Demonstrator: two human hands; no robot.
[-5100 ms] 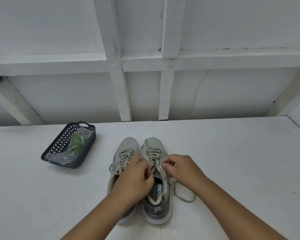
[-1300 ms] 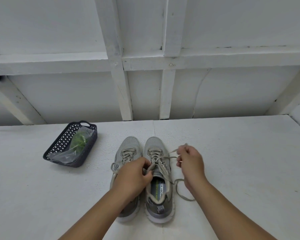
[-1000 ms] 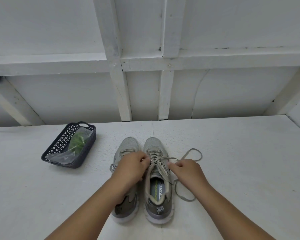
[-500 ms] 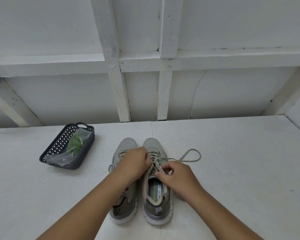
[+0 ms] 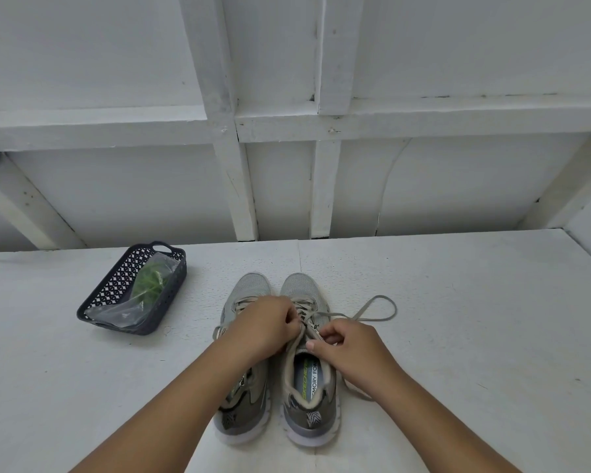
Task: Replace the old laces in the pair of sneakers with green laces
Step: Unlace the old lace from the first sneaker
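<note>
Both hands are working the right grey mesh sneaker (image 5: pixel 308 367) on the white tabletop (image 5: pixel 458 336): left hand (image 5: pixel 265 324) and right hand (image 5: pixel 350 346) each keeping a pinching grip on its loosened beige lace (image 5: pixel 372 310).

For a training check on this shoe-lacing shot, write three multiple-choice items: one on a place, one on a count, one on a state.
1. Where does the dark perforated plastic basket sit?
A. left of the sneakers
B. right of the sneakers
C. on a sneaker

2. How many grey mesh sneakers are on the white table?
A. one
B. two
C. three

3. What state is the beige old lace of the right-side sneaker in?
A. tied in a bow
B. fully removed
C. partly undone, a loop lying loose

Answers: 1 A, the basket lies to the pair's left; 2 B, two stand side by side; 3 C, both the left hand and right hand pinch it.
</note>
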